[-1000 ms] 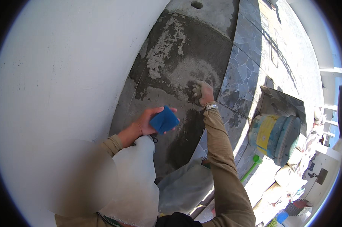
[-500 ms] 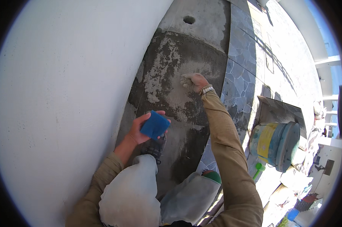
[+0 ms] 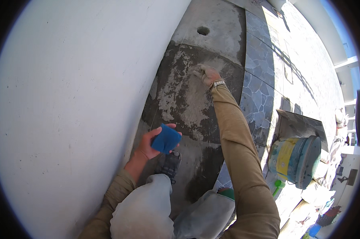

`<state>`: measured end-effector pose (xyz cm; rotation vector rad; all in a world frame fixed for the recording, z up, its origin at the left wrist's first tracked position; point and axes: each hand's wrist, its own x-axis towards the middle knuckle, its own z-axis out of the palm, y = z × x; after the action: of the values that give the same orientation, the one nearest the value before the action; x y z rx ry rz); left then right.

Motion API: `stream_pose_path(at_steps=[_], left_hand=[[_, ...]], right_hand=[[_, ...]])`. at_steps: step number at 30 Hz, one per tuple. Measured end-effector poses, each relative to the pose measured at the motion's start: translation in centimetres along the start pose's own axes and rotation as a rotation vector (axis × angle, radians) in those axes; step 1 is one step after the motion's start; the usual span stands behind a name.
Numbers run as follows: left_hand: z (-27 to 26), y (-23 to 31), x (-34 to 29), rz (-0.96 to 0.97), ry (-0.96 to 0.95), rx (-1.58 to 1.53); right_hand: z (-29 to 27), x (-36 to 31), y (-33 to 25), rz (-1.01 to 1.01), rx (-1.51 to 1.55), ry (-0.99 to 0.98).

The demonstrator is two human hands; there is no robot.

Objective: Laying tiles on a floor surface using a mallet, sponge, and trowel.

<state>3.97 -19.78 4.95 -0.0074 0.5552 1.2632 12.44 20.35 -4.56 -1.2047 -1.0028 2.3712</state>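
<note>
Blue sponge point(image 3: 166, 139): clamped in left hand's point(image 3: 147, 145) fingers, above concrete floor point(image 3: 194, 159). Right hand point(image 3: 207, 75): fingers curled together over patchy pale powder point(image 3: 195, 110), contents hidden. Possible fault: sponge dropped, through slack grip.

The left hand point(image 3: 148, 145) holds a blue sponge point(image 3: 166, 138).

Plain blue sponge point(image 3: 166, 138), pale-veined grey tiles point(image 3: 256, 92)

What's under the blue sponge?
Your left hand: its thumb and fingertips peek out around the sponge. The middle of the hand is covered, so I can't see it.
</note>
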Motion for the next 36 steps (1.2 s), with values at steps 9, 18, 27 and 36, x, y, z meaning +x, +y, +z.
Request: stream_pose_path(at_steps=[9,18,27,36], left_hand=[[0.7,0.3,-0.5,0.033,0.011,-0.026],[2.3,-1.1,-0.2,0.018,0.005,0.039],[4.6,-4.2,-0.8,0.096,0.121,0.131],[14.0,-7.6,-0.1,0.104,0.015,0.491]], right_hand=[[1.5,-0.7,0.4,0.071,-0.276,0.021],[-2.4,-2.9,0.4,-0.432,-0.454,0.462],[-21.6,-52.1,12.1,-0.366,-0.674,0.801],[-21.9,-101.0,32.2,-0.46,-0.249,2.494]])
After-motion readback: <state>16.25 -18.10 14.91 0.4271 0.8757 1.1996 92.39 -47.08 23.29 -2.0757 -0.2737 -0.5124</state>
